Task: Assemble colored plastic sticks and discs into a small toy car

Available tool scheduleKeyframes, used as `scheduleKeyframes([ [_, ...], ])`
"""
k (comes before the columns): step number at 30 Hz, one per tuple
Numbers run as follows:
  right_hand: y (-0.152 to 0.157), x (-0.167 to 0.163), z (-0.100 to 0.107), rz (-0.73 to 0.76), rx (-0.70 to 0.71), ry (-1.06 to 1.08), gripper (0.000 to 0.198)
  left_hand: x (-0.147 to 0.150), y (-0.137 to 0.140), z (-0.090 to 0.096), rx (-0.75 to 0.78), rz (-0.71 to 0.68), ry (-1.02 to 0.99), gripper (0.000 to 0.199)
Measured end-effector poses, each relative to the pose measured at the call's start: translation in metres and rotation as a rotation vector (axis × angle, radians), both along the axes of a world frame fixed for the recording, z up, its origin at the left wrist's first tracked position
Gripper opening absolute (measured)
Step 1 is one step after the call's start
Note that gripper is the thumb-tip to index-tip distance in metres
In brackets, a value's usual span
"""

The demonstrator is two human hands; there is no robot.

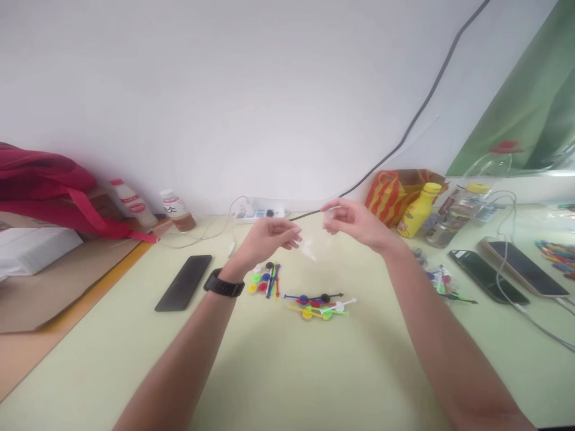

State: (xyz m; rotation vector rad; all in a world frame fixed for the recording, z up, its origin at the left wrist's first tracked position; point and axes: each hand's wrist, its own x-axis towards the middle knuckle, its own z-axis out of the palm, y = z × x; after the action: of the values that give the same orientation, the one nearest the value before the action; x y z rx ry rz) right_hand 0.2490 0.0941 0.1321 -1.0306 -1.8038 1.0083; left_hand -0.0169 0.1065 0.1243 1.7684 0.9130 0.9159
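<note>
My left hand (272, 236), with a black watch (223, 284) on its wrist, is closed in a pinch at a clear, thin plastic bag (309, 249), whose outline is faint. To its right, my right hand (357, 222) has thumb and fingers bent together; what is between them cannot be made out. Below the hands lie several assembled arrow spinners (314, 305) in blue, black, red, white, yellow and green. Behind them, near my left wrist, are loose round discs (258, 280) and a bundle of loose arrows (274, 281).
A black phone (184, 283) lies left. Bottles (177, 209) and a red bag (45, 179) stand behind it. At right are a striped bag (390, 194), a yellow bottle (418, 211), more spinners (449, 286), and two phones (487, 276) with cables. A power strip (260, 214) sits by the wall.
</note>
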Motion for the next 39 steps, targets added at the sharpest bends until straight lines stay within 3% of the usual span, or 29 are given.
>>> scheduleKeyframes([
  [4,0.002,0.001,-0.009,0.176,-0.156,-0.044,0.074,-0.009,0.008,-0.001,0.018,0.123,-0.126,0.044],
  [8,0.007,0.009,-0.012,0.157,-0.165,0.029,0.067,-0.023,0.014,0.002,0.018,0.169,-0.133,0.044],
  [16,0.005,0.02,-0.002,0.121,-0.114,-0.004,0.065,-0.023,0.011,0.0,-0.08,-0.039,-0.011,0.053],
  [23,0.009,0.029,-0.005,0.073,-0.159,0.036,0.054,-0.023,0.019,-0.011,-0.041,0.037,-0.122,0.034],
  [30,0.009,0.026,0.0,0.028,-0.056,0.054,0.025,-0.028,0.011,-0.002,-0.116,-0.187,-0.049,0.043],
  [39,0.004,0.017,0.003,0.033,-0.097,0.1,0.032,-0.021,0.009,-0.003,-0.126,-0.162,-0.057,0.046],
])
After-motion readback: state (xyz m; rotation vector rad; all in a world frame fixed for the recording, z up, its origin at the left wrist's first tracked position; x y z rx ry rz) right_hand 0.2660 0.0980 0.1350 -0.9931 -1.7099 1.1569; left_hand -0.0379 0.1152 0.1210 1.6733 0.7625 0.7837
